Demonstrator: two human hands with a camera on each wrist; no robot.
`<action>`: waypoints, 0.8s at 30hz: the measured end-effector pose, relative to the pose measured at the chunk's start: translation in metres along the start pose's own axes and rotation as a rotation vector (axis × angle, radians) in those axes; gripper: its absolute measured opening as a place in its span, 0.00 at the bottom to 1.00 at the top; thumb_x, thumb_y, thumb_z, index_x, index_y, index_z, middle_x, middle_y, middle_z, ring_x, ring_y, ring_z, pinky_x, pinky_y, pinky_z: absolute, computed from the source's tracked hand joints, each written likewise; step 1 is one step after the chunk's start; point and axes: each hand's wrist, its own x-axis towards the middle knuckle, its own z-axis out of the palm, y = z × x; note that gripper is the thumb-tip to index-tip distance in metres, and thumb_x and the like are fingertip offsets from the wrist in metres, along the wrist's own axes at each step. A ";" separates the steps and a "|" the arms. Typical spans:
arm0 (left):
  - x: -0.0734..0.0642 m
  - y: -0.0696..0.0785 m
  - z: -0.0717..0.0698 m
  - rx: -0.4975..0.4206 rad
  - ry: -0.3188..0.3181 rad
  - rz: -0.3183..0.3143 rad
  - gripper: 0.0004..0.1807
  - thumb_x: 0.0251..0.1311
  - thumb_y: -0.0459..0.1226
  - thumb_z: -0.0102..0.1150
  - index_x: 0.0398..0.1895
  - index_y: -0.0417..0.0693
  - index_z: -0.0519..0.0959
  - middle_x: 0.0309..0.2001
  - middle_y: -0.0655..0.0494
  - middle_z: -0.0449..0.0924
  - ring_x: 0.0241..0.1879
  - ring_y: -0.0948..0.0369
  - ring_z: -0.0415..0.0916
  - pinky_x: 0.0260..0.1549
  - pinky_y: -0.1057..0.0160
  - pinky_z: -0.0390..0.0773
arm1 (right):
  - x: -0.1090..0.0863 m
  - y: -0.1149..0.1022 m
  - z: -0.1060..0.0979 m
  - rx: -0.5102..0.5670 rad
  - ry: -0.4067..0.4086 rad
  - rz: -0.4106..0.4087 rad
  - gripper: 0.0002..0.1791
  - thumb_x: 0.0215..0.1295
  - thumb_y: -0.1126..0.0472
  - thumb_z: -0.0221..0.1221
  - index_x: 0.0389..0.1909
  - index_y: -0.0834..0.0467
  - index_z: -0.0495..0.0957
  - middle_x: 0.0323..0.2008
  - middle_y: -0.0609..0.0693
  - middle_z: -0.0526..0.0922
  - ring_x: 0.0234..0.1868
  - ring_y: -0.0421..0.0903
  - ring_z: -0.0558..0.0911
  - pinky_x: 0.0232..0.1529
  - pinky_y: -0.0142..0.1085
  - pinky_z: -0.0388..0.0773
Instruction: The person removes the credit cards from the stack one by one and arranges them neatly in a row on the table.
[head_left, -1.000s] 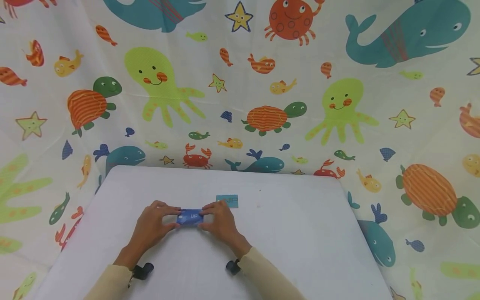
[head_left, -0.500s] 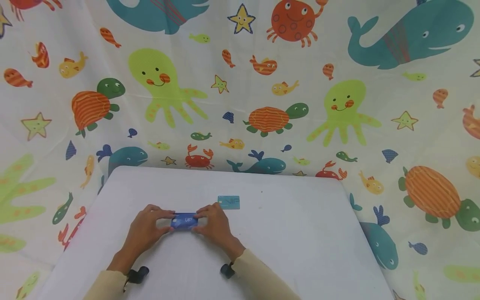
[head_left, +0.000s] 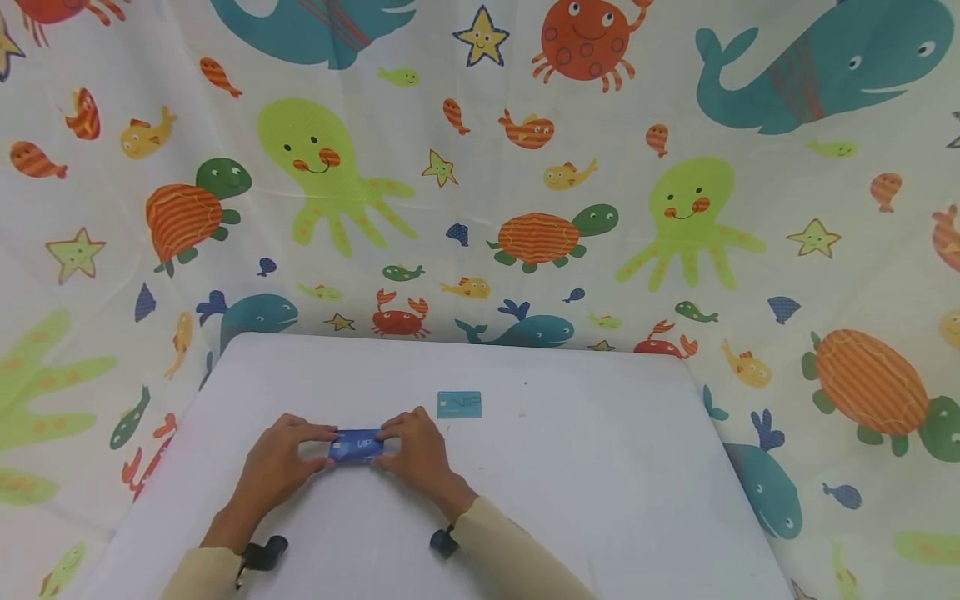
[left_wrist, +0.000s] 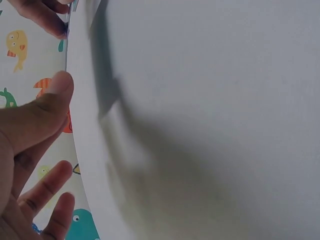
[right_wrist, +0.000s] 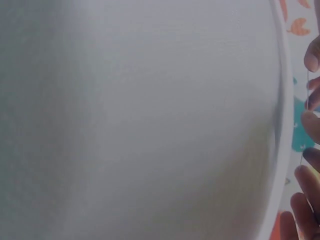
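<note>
In the head view, the patterned cloth (head_left: 480,187) and the white tabletop (head_left: 615,467) are lit brightly and evenly by soft light, and only faint shadows are cast on the near part of the latter; the small lettering on the blue card (head_left: 356,452) is slightly blurred. In the left wrist view, the greyed tabletop is crossed by a broad, soft-edged shadow, and its edge is bowed by the lens. In the right wrist view, dimmer, greenish tones are recorded at left, fine detail is softened, and the fingers (right_wrist: 303,210) at right are partly shaded.
</note>
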 end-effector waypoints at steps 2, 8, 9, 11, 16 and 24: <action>-0.001 -0.002 -0.001 0.001 -0.003 -0.005 0.25 0.49 0.38 0.85 0.53 0.55 0.91 0.48 0.50 0.88 0.52 0.47 0.80 0.53 0.37 0.82 | 0.001 -0.002 0.002 0.000 0.003 -0.002 0.18 0.58 0.47 0.79 0.48 0.45 0.93 0.50 0.38 0.90 0.50 0.35 0.77 0.51 0.24 0.77; -0.003 -0.010 -0.003 -0.004 -0.021 -0.022 0.25 0.48 0.37 0.85 0.53 0.56 0.91 0.48 0.50 0.88 0.53 0.46 0.81 0.54 0.36 0.82 | 0.004 -0.009 0.009 -0.009 -0.010 0.021 0.18 0.58 0.46 0.79 0.49 0.44 0.92 0.50 0.37 0.90 0.50 0.34 0.77 0.51 0.22 0.75; -0.003 -0.011 -0.004 -0.007 -0.026 -0.024 0.25 0.49 0.37 0.85 0.53 0.56 0.91 0.48 0.49 0.88 0.53 0.46 0.81 0.54 0.36 0.82 | 0.004 -0.011 0.009 -0.008 -0.015 0.029 0.18 0.57 0.46 0.79 0.49 0.43 0.92 0.50 0.37 0.89 0.50 0.34 0.77 0.51 0.23 0.76; -0.003 -0.013 -0.005 -0.012 -0.036 -0.028 0.25 0.49 0.37 0.85 0.53 0.56 0.91 0.48 0.49 0.88 0.53 0.45 0.81 0.54 0.35 0.81 | 0.006 -0.015 0.011 -0.010 -0.029 0.046 0.19 0.57 0.46 0.79 0.49 0.43 0.92 0.49 0.36 0.89 0.51 0.33 0.76 0.52 0.23 0.76; -0.003 -0.020 -0.009 -0.013 -0.065 -0.047 0.24 0.49 0.37 0.84 0.53 0.56 0.91 0.48 0.48 0.87 0.53 0.44 0.81 0.55 0.34 0.81 | 0.008 -0.022 0.014 -0.013 -0.052 0.077 0.18 0.57 0.45 0.80 0.48 0.43 0.92 0.49 0.36 0.89 0.50 0.33 0.76 0.52 0.24 0.77; -0.006 -0.027 -0.012 -0.008 -0.086 -0.074 0.24 0.49 0.37 0.85 0.53 0.55 0.91 0.48 0.46 0.86 0.52 0.42 0.81 0.53 0.33 0.81 | 0.010 -0.031 0.022 -0.045 -0.047 0.081 0.19 0.55 0.45 0.80 0.48 0.41 0.92 0.47 0.35 0.89 0.48 0.33 0.75 0.48 0.23 0.75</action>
